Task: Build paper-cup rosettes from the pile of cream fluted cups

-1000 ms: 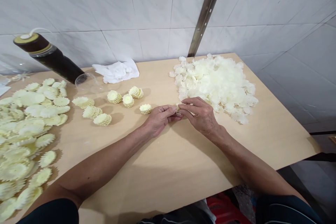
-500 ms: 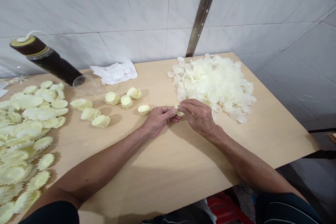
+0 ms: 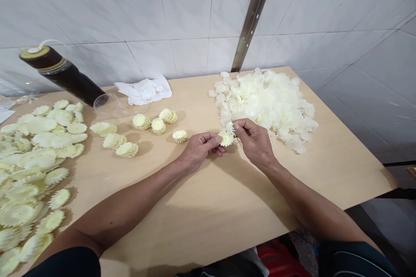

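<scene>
Flower piece, pale yellow and toothed at the rim, sits pinched between the thumb and fingers of your left hand, raised over the middle of the tabletop. Your right hand has its thumb and index finger closed on a whiter frilled piece — just behind the yellow one; whether the two touch you cannot tell from this angle. Right beyond that hand spreads a pile of thin whitish petals. Near your left hand stands one small ridged stack, with three more stacks past it and another three farther left. At the far left lies a big heap of yellowish toothed discs. Toward the wall you have a dark bottle, a clear plastic cup next to it — and a crumpled white tissue.
</scene>
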Tool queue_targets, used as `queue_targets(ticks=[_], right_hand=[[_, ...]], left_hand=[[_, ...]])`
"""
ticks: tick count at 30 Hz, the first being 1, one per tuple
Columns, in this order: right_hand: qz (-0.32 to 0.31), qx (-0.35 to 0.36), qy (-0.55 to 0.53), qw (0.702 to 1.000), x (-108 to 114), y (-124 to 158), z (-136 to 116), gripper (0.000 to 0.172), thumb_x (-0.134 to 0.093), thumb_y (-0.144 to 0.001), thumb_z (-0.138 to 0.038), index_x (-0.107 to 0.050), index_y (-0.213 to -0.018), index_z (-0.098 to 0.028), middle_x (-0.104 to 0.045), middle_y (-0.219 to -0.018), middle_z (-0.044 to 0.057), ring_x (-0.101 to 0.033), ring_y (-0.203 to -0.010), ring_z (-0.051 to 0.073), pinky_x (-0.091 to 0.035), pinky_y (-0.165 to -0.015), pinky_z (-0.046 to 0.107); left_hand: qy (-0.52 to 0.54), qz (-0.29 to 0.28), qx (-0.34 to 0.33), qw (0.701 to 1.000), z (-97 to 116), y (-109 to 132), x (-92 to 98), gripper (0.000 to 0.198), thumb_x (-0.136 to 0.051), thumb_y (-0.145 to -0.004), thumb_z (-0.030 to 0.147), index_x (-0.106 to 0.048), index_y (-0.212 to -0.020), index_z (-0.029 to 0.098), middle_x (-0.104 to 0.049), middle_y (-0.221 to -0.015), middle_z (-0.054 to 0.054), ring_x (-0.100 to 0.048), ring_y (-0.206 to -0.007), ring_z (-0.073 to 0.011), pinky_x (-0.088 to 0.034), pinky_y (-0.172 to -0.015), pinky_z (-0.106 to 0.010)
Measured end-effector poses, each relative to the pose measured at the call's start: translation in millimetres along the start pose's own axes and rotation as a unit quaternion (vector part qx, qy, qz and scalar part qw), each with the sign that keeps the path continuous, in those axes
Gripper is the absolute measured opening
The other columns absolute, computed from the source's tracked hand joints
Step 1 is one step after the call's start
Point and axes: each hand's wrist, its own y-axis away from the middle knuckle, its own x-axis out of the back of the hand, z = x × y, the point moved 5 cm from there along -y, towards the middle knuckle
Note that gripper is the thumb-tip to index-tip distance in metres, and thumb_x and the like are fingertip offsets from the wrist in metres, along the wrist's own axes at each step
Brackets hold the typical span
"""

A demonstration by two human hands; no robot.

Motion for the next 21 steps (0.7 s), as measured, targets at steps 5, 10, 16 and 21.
queue_targets(ticks=[5, 10, 16, 21], right_hand=[[-0.016, -0.095, -0.153, 0.984, -2, -2, 13, 0.033, -0.078, -0.092, -0.052, -0.074, -0.090, -0.020, -0.068, -0.080, 0.002, -0.062, -0.076, 0.018, -0.053, -0.075, 0.034], [-0.019, -0.084, -0.176, 0.981, -3, -1, 10, 0.028, -0.082, -0.090, -0.048, -0.076, -0.090, -0.021, -0.070, -0.085, 0.003, -0.062, -0.079, 0.018, -0.054, -0.078, 0.034], [0.103, -0.027, -0.179, 0.978, 42, -21, -7, 0.024, -0.081, -0.091, -0.046, -0.073, -0.085, -0.024, -0.073, -0.086, 0.003, -0.072, -0.086, 0.022, -0.063, -0.088, 0.043], [0.064, 0.003, -0.180, 0.982, 44, -21, -22, 0.025, -0.082, -0.091, -0.048, -0.073, -0.091, -0.024, -0.075, -0.100, 0.005, -0.076, -0.102, 0.025, -0.068, -0.080, 0.041]], left_hand=[[-0.006, -0.015, -0.029, 0.999, 4, 0, -7.0, 0.048, -0.094, -0.075, 0.052, -0.076, -0.090, 0.010, -0.077, -0.075, -0.007, -0.072, -0.066, -0.0148, -0.060, -0.070, -0.027], [-0.020, -0.019, -0.043, 0.999, 8, 1, -11.4, 0.048, -0.092, -0.077, 0.055, -0.073, -0.086, 0.011, -0.077, -0.075, -0.007, -0.075, -0.067, -0.0171, -0.062, -0.069, -0.029], [-0.018, 0.003, -0.028, 0.999, -5, 2, -4.4, 0.052, -0.092, -0.075, 0.058, -0.070, -0.085, 0.012, -0.078, -0.072, -0.008, -0.075, -0.063, -0.0180, -0.063, -0.070, -0.031], [0.019, -0.073, 0.013, 0.997, -13, 4, -14.4, 0.045, -0.092, -0.079, 0.049, -0.072, -0.089, 0.010, -0.080, -0.083, -0.012, -0.079, -0.078, -0.0207, -0.064, -0.081, -0.033]])
